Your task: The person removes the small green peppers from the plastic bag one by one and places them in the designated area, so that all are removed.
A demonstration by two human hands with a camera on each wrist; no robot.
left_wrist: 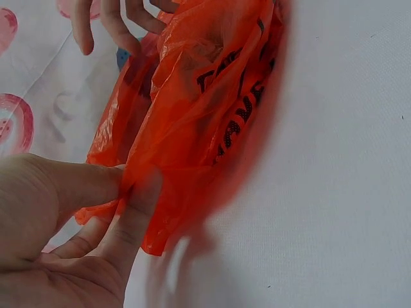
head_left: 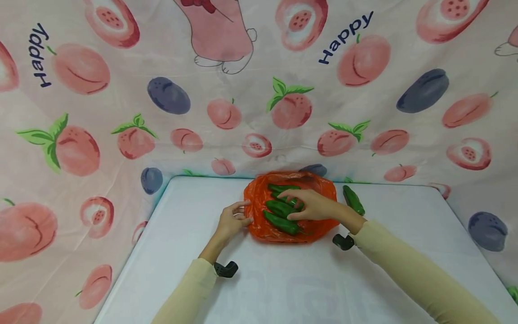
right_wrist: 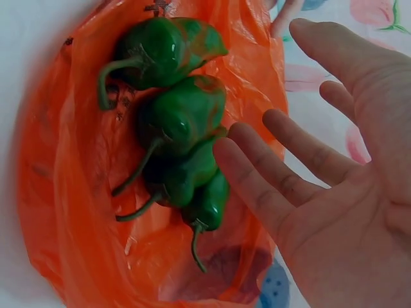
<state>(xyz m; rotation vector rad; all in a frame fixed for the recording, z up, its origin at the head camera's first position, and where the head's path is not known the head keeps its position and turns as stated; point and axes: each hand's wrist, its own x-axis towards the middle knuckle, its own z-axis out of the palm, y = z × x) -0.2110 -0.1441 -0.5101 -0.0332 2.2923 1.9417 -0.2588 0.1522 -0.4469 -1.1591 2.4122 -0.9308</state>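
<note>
Right hand (head_left: 307, 204) hangs over the bagged peppers, fingers loosely spread, holding nothing; left hand (head_left: 231, 220) pinches the bag's left edge.

Head view: four green peppers (head_left: 279, 208) lie side by side in the orange-red plastic bag (head_left: 256, 193), right under the right hand's fingers, so that hand is nearer; the left sits beyond their tip ends. Long axes run roughly left to right, slanting toward the person at the stem end. One loose pepper (head_left: 354, 200) lies outside, just right of the bag, near the right sleeve (head_left: 408, 265), on the smooth white table (head_left: 283, 288).

Left wrist view: thumb and fingers nip the film; thin, crinkled, part see-through, with dark lettering (left_wrist: 237, 119). Right-hand fingers show at top.

Right wrist view: palm bare, fingers apart, fingertips close by the peppers; can't tell if touching. Peppers glossy, smooth-skinned, tapered, with dented shoulders and thin, curved stems (right_wrist: 140, 168). Bag mouth wide around them.
</note>
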